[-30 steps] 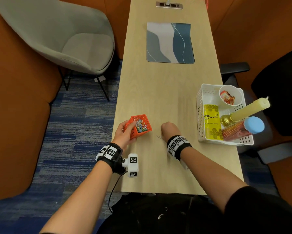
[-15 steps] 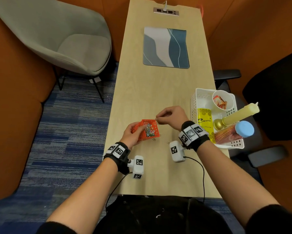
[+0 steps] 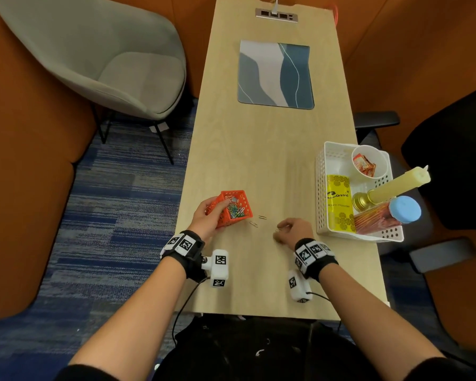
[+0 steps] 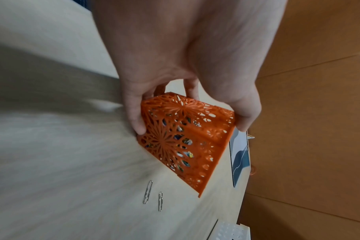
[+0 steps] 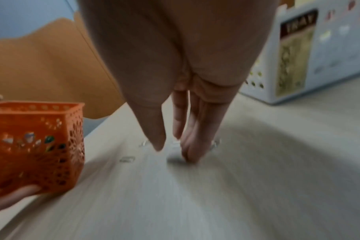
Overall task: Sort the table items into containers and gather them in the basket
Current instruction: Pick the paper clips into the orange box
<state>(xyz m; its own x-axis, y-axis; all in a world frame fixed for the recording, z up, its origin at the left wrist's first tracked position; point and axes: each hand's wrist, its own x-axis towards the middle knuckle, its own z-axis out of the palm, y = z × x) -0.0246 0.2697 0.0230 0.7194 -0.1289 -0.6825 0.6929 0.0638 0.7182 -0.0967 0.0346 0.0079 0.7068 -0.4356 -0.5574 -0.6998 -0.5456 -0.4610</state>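
Observation:
My left hand (image 3: 208,215) grips a small orange lattice basket (image 3: 228,221) and tilts it on the table; coloured paper clips lie inside it. The left wrist view has thumb and fingers round that basket (image 4: 185,138). Two silver paper clips (image 3: 262,217) (image 3: 253,224) lie just right of it, also seen as clips (image 4: 147,192) from the left wrist. My right hand (image 3: 291,229) points its fingers (image 5: 189,152) down onto the table beside another clip (image 3: 279,230); nothing shows between thumb and fingers. The white perforated basket (image 3: 320,188) stands at the right edge.
The white basket holds a yellow powder pack (image 3: 338,202), a white cup of packets (image 3: 368,160), a candle in a gold holder (image 3: 396,185) and a blue-lidded jar (image 3: 404,209). A blue-grey placemat (image 3: 275,74) lies farther up. A grey chair (image 3: 102,56) stands on the left.
My right hand was over the orange basket half a second ago and has come back down to the table at the right. My left hand keeps the basket tilted.

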